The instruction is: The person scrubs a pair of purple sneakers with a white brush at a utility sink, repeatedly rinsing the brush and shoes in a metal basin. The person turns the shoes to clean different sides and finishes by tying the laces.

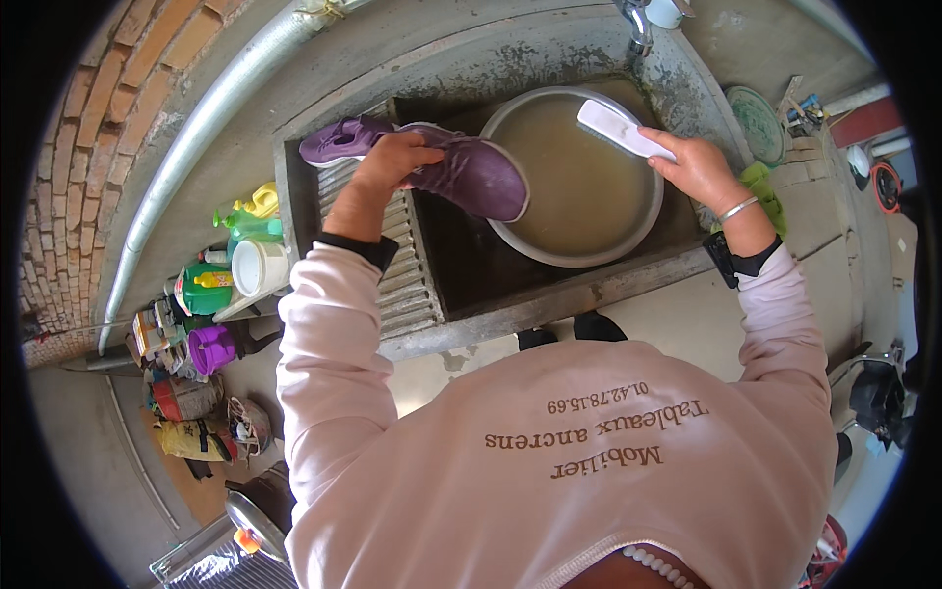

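Observation:
My left hand (397, 163) grips a purple lace-up shoe (478, 177) near its ankle opening. The shoe's toe reaches over the left rim of a round metal basin (653, 213), which holds cloudy brownish water (574, 199). A second purple shoe (342, 140) lies on the ridged washboard (401, 276), just beyond my left hand. In my right hand (695, 166) is a white scrub brush (614, 129), held by its handle end with bristles facing down over the basin's far right side.
The basin sits in a concrete sink (530, 298) below a metal faucet (639, 33). Left of the sink stand a white bucket (259, 268), several bottles (254, 221) and a purple bucket (212, 349). To the right are a green cloth (764, 197) and a round green lid-like object (756, 125).

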{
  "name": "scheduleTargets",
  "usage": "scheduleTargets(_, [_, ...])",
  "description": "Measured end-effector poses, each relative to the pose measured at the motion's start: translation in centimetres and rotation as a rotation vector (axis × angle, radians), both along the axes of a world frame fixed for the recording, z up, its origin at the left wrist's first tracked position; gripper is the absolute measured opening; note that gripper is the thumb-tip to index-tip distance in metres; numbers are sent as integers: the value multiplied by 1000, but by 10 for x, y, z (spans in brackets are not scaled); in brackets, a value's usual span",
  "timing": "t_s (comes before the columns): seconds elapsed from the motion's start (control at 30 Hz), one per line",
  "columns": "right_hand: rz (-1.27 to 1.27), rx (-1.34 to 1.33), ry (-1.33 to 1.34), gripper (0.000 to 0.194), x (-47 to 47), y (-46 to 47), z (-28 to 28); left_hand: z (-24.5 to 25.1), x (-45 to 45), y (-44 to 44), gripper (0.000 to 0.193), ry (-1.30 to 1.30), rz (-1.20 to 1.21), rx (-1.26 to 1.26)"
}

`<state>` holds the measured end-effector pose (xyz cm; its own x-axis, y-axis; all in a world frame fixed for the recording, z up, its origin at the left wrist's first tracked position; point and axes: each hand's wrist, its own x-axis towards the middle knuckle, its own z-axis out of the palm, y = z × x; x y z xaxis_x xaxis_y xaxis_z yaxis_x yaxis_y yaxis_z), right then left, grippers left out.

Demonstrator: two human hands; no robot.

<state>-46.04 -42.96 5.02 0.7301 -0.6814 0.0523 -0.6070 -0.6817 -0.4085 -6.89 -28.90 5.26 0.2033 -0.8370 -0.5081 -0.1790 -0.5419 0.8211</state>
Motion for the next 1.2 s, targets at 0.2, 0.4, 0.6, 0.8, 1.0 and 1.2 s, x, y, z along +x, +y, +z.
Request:
scheduleTargets(0.2, [-17,41,142,41,-20,-14,-3,-100,-81,-99,24,-391,-313,1])
scheduleTargets(0.4, [169,-6,300,40,-19,-31,-36,-194,-131,-137,24,-253,-115,305])
scheduleTargets(0.6, [326,136,560,35,7,-48,-83,-243,-133,-139,46,-84,53,406])
scheduleTargets(0.8, [222,245,719,26,40,-61,-146,-264,-156,-140,48,-468,-59,464])
scheduleTargets(1.0, [204,214,834,35,54,-70,-165,-275,-146,-148,37,-844,-755,108])
scheduleTargets(1.2, [-3,603,526,52,69,-48,-136,-301,-141,-130,23,492,556,445])
